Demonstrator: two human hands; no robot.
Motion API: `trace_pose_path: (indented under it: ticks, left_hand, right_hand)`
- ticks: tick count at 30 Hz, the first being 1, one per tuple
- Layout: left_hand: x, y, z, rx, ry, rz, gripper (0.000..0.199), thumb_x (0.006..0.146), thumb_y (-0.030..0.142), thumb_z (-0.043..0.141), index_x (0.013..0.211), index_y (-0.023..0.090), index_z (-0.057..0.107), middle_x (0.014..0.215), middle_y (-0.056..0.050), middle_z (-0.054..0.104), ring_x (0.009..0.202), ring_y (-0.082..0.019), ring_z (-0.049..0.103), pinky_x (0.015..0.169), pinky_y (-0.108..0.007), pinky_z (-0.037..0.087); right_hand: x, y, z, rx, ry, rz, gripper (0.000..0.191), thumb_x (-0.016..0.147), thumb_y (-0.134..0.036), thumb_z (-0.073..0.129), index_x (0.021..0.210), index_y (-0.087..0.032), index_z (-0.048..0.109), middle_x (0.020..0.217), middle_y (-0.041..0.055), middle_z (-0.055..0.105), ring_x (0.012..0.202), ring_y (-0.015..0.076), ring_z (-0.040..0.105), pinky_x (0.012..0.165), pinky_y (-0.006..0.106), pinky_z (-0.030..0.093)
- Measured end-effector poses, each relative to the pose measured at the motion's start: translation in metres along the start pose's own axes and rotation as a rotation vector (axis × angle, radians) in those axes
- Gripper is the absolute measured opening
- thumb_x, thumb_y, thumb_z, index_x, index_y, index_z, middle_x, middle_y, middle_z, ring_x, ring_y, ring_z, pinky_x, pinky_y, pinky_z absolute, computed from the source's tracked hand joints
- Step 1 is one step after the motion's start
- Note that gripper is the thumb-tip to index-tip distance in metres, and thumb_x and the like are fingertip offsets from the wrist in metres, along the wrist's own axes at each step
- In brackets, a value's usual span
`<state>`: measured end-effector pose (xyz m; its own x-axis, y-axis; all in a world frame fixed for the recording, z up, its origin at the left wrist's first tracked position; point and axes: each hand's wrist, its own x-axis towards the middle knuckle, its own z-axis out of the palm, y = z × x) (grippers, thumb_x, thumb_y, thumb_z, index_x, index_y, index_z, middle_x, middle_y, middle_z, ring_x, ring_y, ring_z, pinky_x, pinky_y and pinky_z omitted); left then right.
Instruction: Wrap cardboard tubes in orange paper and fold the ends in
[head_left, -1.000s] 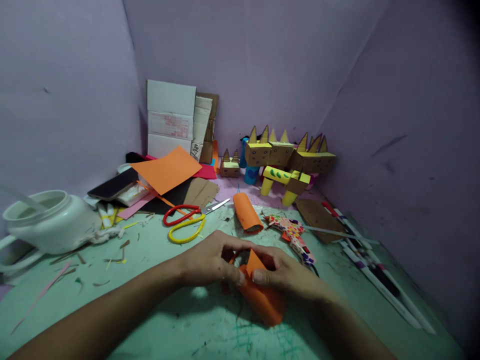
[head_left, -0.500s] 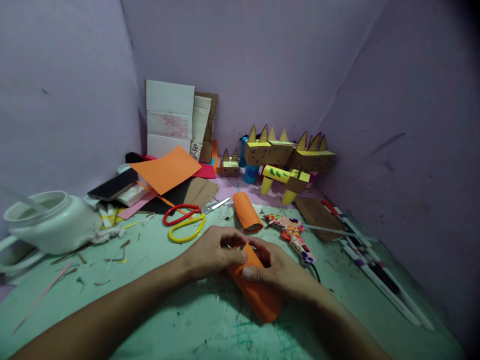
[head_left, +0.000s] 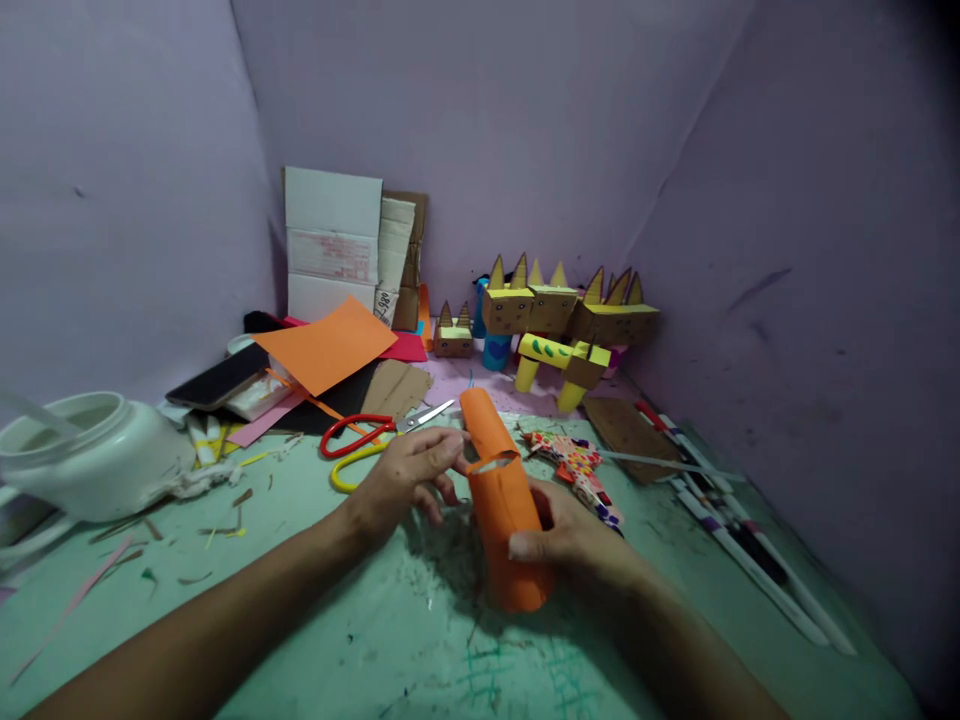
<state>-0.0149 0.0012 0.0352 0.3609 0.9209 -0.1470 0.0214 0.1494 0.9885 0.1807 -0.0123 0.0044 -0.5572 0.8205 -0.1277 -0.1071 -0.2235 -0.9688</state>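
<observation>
A rolled orange paper tube [head_left: 504, 535] is held in my right hand [head_left: 577, 540], with the thumb on its near side and the other fingers around its right side. It tilts slightly, its far rim open. My left hand [head_left: 401, 478] hovers left of that rim, fingers bent and apart; whether a fingertip touches the paper I cannot tell. A second orange paper tube [head_left: 486, 425] lies just behind, partly covered by the held one. Scissors with one red and one yellow handle [head_left: 405, 424] lie open beyond my left hand. A flower-patterned glue gun [head_left: 571, 457] rests right of the tubes.
Orange paper sheet [head_left: 330, 345], black phone [head_left: 223, 378] and cardboard pieces are piled at back left. A white pot [head_left: 97, 450] stands at far left. Cardboard animal figures [head_left: 555, 310] line the back wall. Several markers [head_left: 742, 560] lie on the right. Paper scraps litter the green tabletop [head_left: 300, 650].
My left hand has let go of the orange tube and drawn back to the left. The right hand keeps hold of the tube, now turned more upright with its far rim showing.
</observation>
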Motion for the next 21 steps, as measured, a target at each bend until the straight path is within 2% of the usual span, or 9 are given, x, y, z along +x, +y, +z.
trace_pose_path:
  ticks: [3,5,8,11,14,17,19,21]
  left_hand:
    - [0.000,-0.005,0.002,0.035,-0.079,-0.025,0.058,0.063,0.051,0.066,0.104,0.011,0.058,0.082,-0.005,0.059,0.058,-0.011,0.050,0.042,-0.021,0.041]
    - [-0.001,-0.009,0.008,0.114,-0.162,0.012,0.056,0.061,0.044,0.070,0.104,0.010,0.061,0.084,-0.006,0.062,0.063,-0.013,0.051,0.051,-0.024,0.042]
    - [-0.003,-0.015,0.017,0.164,-0.189,0.127,0.055,0.062,0.036,0.071,0.110,0.011,0.061,0.097,-0.007,0.065,0.080,-0.019,0.055,0.070,-0.030,0.044]
    - [-0.004,-0.018,0.021,0.167,-0.204,0.127,0.058,0.063,0.034,0.073,0.115,0.012,0.058,0.101,-0.007,0.065,0.087,-0.022,0.057,0.073,-0.031,0.045]
    - [-0.007,-0.018,0.023,0.403,-0.075,0.167,0.046,0.067,0.034,0.069,0.107,0.014,0.059,0.096,-0.006,0.065,0.083,-0.022,0.058,0.069,-0.030,0.044]
    - [-0.012,-0.018,0.027,0.726,0.105,0.239,0.034,0.072,0.035,0.061,0.100,0.016,0.057,0.094,-0.007,0.063,0.079,-0.022,0.058,0.065,-0.031,0.042]
    - [-0.014,-0.018,0.030,0.845,0.120,0.233,0.031,0.073,0.036,0.058,0.098,0.018,0.053,0.095,-0.008,0.062,0.078,-0.024,0.060,0.064,-0.032,0.042]
    - [-0.014,-0.020,0.032,0.890,0.088,0.206,0.034,0.069,0.029,0.058,0.101,0.019,0.051,0.097,-0.008,0.062,0.081,-0.025,0.061,0.064,-0.032,0.042]
  right_hand:
    - [0.004,0.007,-0.002,0.179,0.156,-0.126,0.062,0.053,-0.046,0.082,0.105,-0.018,0.060,0.093,0.0068,0.063,0.077,0.0196,0.058,0.064,0.028,0.046]
    - [0.006,0.011,0.000,0.217,0.215,-0.201,0.062,0.054,-0.045,0.082,0.105,-0.019,0.058,0.093,0.0072,0.063,0.079,0.0211,0.059,0.068,0.031,0.047]
    - [0.006,0.012,0.004,0.210,0.203,-0.229,0.058,0.055,-0.042,0.083,0.103,-0.020,0.058,0.088,0.0045,0.063,0.078,0.0207,0.060,0.070,0.033,0.047]
    - [0.004,0.008,0.008,0.146,0.161,-0.221,0.056,0.055,-0.044,0.083,0.100,-0.020,0.058,0.086,0.0037,0.064,0.080,0.0214,0.061,0.072,0.034,0.047]
    - [0.003,0.003,0.012,0.053,0.195,-0.284,0.064,0.051,-0.053,0.082,0.100,-0.020,0.058,0.095,0.0068,0.065,0.091,0.0255,0.061,0.080,0.037,0.047]
    - [0.006,0.003,0.019,0.026,0.330,-0.379,0.080,0.040,-0.051,0.087,0.108,-0.022,0.055,0.113,0.0091,0.061,0.108,0.0287,0.056,0.093,0.039,0.043]
    - [0.008,0.003,0.026,0.018,0.415,-0.373,0.084,0.035,-0.039,0.090,0.110,-0.024,0.052,0.112,0.0079,0.061,0.104,0.0288,0.058,0.091,0.040,0.045]
    - [0.009,0.002,0.034,-0.026,0.481,-0.340,0.079,0.037,-0.026,0.087,0.108,-0.025,0.052,0.102,0.0051,0.063,0.094,0.0269,0.061,0.085,0.039,0.048]
